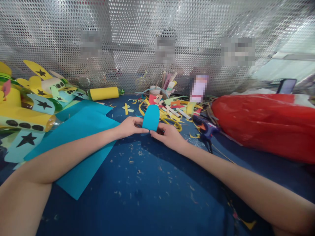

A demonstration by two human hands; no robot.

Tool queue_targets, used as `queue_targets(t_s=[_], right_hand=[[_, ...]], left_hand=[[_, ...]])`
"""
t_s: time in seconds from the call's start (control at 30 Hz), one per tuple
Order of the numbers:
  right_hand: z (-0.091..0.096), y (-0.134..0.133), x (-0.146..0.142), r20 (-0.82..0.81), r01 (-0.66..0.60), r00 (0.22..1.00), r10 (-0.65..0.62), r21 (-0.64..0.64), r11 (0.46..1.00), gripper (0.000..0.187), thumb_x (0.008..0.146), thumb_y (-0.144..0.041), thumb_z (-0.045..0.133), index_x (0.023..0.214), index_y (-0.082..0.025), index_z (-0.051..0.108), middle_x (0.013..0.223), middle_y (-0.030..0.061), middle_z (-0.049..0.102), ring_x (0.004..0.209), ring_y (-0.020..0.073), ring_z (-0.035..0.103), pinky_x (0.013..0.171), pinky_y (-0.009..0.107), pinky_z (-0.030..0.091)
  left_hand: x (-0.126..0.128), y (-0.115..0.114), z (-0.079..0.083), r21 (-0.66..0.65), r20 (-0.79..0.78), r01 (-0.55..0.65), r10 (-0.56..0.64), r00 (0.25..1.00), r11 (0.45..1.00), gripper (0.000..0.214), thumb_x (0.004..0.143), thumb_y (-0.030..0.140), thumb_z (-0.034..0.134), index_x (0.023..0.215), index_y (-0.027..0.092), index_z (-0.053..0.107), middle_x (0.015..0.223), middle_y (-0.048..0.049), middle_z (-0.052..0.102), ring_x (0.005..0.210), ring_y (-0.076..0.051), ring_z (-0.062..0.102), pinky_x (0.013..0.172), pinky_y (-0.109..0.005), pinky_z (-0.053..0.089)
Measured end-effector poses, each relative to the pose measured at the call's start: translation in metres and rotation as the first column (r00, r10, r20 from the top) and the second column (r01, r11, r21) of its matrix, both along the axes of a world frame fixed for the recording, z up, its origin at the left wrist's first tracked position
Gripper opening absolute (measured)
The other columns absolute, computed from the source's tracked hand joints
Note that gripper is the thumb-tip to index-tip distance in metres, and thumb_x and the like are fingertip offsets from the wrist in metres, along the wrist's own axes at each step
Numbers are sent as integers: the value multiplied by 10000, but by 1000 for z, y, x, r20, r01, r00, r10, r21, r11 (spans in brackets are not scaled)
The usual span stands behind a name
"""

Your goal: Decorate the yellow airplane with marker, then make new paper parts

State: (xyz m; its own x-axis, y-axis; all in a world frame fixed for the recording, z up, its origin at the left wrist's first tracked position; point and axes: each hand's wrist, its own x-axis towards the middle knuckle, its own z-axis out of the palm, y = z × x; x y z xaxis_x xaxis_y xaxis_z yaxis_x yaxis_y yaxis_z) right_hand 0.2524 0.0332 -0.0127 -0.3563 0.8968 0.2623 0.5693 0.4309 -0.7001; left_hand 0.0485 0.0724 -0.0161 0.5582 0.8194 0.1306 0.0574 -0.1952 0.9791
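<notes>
A small teal paper piece with a rounded top stands upright between my two hands over the dark blue table. My left hand pinches its lower left edge with thumb and fingers. On the other side, my right hand holds the bottom right edge, fingers curled. Yellow-handled scissors lie just behind my right hand.
Large teal paper sheets lie under my left forearm. Yellow and teal paper crafts with black stars pile at the left. A yellow roll, paper scraps, a glue gun and a red plastic bag lie behind. Perforated metal screen backs the table.
</notes>
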Motion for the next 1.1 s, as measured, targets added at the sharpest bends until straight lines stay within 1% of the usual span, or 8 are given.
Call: queue_targets(t_s=[0.2,0.37,0.47,0.57,0.7,0.9,1.03,1.1], right_hand=[[0,1,0,-3,16,1000,-16,40,999,303,801,-440,601,630,-206,515,580,-11,523,535,127,439,514,273,360],[-3,7,2,-80,46,996,-44,25,999,372,804,-529,612,624,-221,508,599,14,596,574,158,527,567,298,433],[-5,9,3,-161,61,985,-62,-14,998,392,794,-583,615,656,-224,541,633,30,631,604,179,573,604,320,469],[-5,10,2,-218,47,974,-55,-44,998,399,786,-606,620,681,-225,562,646,34,642,608,186,591,619,332,481],[-4,9,1,-237,45,970,-53,-38,998,400,785,-603,627,674,-225,559,637,29,640,599,183,594,623,333,477],[-4,10,2,-263,43,963,-56,-57,997,392,809,-595,603,710,-218,570,667,28,657,612,172,611,656,335,502],[-6,12,2,-292,44,955,-62,-68,997,367,830,-570,579,733,-216,567,705,40,668,633,173,621,676,339,512],[-6,12,2,-271,35,961,-52,-67,997,350,838,-552,570,756,-211,579,723,47,675,641,179,624,669,340,514]], left_hand=[[1,-1,0,19,9,19,-19,1000,1000,241,676,206,797,905,158,736,913,-35,770,879,-171,705,910,-361,529],[1,-1,0,-14,25,-79,79,997,997,150,701,210,788,814,150,710,824,-17,756,822,-158,698,825,-315,539],[2,0,0,-73,37,-163,166,985,984,157,708,180,778,826,148,679,778,-11,743,781,-150,695,763,-297,545],[3,0,1,-113,27,-220,225,974,969,166,710,146,770,834,145,659,759,-10,735,773,-145,692,767,-301,540],[4,-3,3,-140,31,-266,273,962,954,172,705,125,769,825,144,647,739,1,724,758,-136,683,781,-302,526],[3,-3,5,-92,43,-182,186,982,979,115,749,157,736,848,142,679,774,-9,730,728,-120,649,759,-288,504],[2,-1,4,-58,38,-171,173,984,984,93,770,169,717,856,142,698,781,-5,726,666,-99,614,738,-274,500],[1,-1,3,-55,41,-151,154,987,987,91,768,172,716,853,141,702,786,-12,732,667,-103,622,731,-273,506]])
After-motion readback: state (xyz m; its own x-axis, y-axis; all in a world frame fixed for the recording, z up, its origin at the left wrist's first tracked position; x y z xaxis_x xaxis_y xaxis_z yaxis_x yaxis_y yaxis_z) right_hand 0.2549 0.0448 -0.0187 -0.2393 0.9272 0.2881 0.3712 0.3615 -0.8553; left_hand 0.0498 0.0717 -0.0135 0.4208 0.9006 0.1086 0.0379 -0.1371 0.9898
